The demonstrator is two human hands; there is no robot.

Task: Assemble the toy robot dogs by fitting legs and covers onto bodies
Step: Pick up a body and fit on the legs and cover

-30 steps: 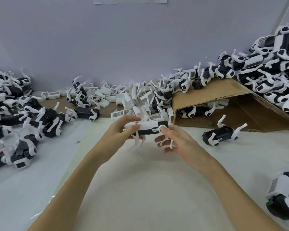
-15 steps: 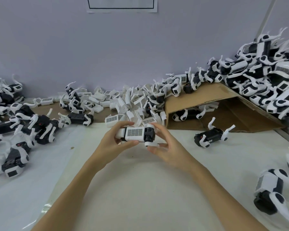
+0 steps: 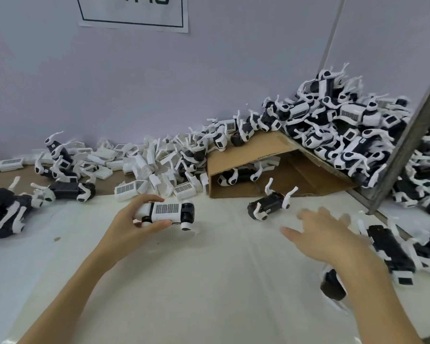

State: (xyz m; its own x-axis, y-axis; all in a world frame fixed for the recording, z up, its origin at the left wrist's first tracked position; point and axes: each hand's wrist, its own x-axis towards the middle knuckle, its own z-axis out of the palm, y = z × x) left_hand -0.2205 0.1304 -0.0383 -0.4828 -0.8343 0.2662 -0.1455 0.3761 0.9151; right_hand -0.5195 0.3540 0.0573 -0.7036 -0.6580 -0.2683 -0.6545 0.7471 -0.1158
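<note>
My left hand (image 3: 132, 225) pinches the covered toy dog (image 3: 168, 213), thumb under its near edge and fingers curled over the far side, the white grille cover facing up and its black-and-white head end pointing away from my palm toward the right. It hangs just above the white table sheet (image 3: 209, 281), not resting on it. My right hand (image 3: 325, 234) is off the dog, fingers spread and loose, holding nothing, blurred, out toward an uncovered black body with upturned legs (image 3: 268, 203) just beyond its fingertips.

Beyond the grip lies the heap of loose white covers (image 3: 144, 167), then the cardboard flap (image 3: 253, 157) with finished dogs (image 3: 345, 130) piled behind it.

The risks as I judge them: a one-handed pinch on smooth plastic could slip, and a cover not fully seated might pop off. The reaching hand could snag those thin upturned legs or nudge the body away.
</note>
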